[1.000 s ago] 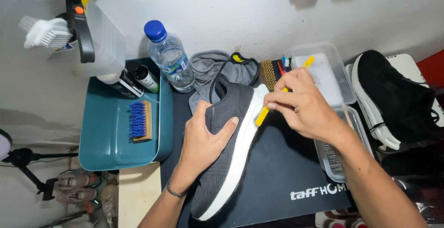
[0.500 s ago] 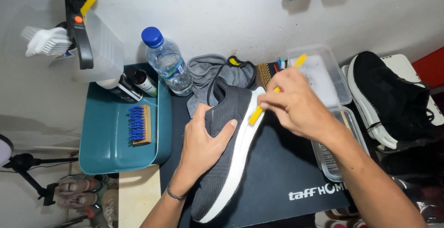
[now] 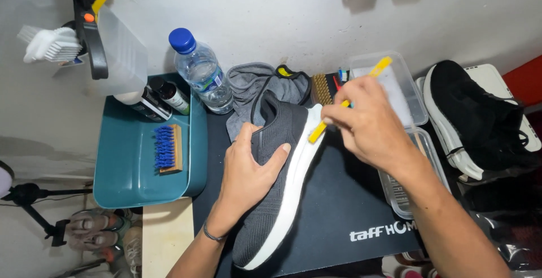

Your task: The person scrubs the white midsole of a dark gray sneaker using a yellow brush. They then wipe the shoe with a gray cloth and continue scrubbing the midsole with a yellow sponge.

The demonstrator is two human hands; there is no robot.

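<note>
My left hand [image 3: 248, 171] grips the grey shoe [image 3: 279, 182], which lies on its side on the black mat [image 3: 344, 199]. My right hand [image 3: 370, 123] pinches a yellow brush [image 3: 344, 104], its head touching the white sole near the heel. A teal tray [image 3: 130, 165] with a blue brush [image 3: 167, 148] sits left, a water bottle [image 3: 200, 72] behind

Two hands: left hand [image 3: 245, 168], right hand [image 3: 370, 125]. Two shoes: grey shoe [image 3: 279, 171] at 6 o'clock, black shoe [image 3: 480, 120] at 3 o'clock. One water bottle [image 3: 200, 72] at 11 o'clock. One teal tray [image 3: 127, 171] at 9 o'clock. One yellow brush [image 3: 347, 102], one blue brush [image 3: 168, 149].
</note>
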